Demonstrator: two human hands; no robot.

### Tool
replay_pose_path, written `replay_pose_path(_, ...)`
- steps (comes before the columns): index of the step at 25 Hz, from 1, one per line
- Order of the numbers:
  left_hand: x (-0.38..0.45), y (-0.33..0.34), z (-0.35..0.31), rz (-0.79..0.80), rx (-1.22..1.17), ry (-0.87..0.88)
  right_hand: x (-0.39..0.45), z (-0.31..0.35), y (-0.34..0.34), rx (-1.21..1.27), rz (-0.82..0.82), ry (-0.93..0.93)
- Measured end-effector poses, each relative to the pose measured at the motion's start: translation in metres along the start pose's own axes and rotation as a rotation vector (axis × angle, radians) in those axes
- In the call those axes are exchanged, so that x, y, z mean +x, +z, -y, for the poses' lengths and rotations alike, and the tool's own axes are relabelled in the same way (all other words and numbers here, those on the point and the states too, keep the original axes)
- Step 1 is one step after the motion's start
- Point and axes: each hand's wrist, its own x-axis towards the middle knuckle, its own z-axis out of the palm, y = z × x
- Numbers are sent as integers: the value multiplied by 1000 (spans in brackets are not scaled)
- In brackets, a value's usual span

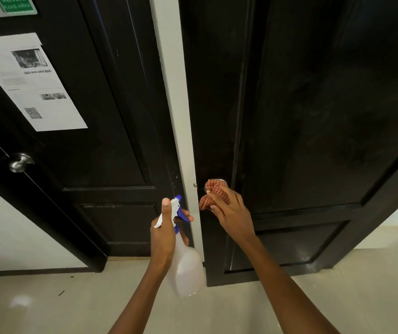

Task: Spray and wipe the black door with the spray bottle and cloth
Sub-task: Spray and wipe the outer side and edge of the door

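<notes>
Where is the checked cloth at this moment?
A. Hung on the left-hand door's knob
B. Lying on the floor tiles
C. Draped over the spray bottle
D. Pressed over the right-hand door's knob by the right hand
D: the right hand holds the checked cloth bunched against the knob of the right-hand door, while the left hand grips the spray bottle.

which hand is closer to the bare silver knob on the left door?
Left. The left hand, gripping the spray bottle, is right of and below the knob; the right hand with the cloth is farther right.

Right hand (229, 208) presses cloth (213, 194) on black door (313, 116); left hand (163, 235) grips spray bottle (185, 266).
</notes>
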Motion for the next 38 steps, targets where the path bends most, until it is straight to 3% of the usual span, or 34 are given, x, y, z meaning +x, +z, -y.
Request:
replay_pose_path(2,-1,-2,-2,-5,-21,3,7,9,-1,210,-15,193)
replay_pose_path(6,-1,-6,-2,-11,-33,10,12,44,9,1149,-228,893)
replay_pose_path(8,-2,-8,-1,-9,-34,14,5,53,17,1439,-226,1133)
replay_pose_path(10,0,-10,0,-11,-32,34,-11,58,17,1521,-202,1194)
replay_pose_path(15,6,-11,6,-14,-16,8,-20,64,3,1870,-207,1111)
replay_pose_path(21,11,0,3,4,0,27,-15,68,11,1645,-215,1104)
replay_pose_path(26,17,-1,-1,16,-8,21,-4,68,13,1429,-330,937)
replay_pose_path(27,18,-2,-2,15,-15,14,3,64,14,1278,-299,835)
replay_pose_path(31,26,-3,-2,1,-23,5,13,35,29,301,-193,265)
replay_pose_path(33,31,-1,-3,0,-14,-7,19,24,20,27,-138,5)
replay_pose_path(35,34,2,-5,11,-9,-8,21,14,10,-17,-64,-53)
replay_pose_path(36,34,2,-6,17,-8,0,19,11,9,55,-62,8)
replay_pose_path(38,32,1,-9,28,-20,29,10,17,10,402,-140,303)
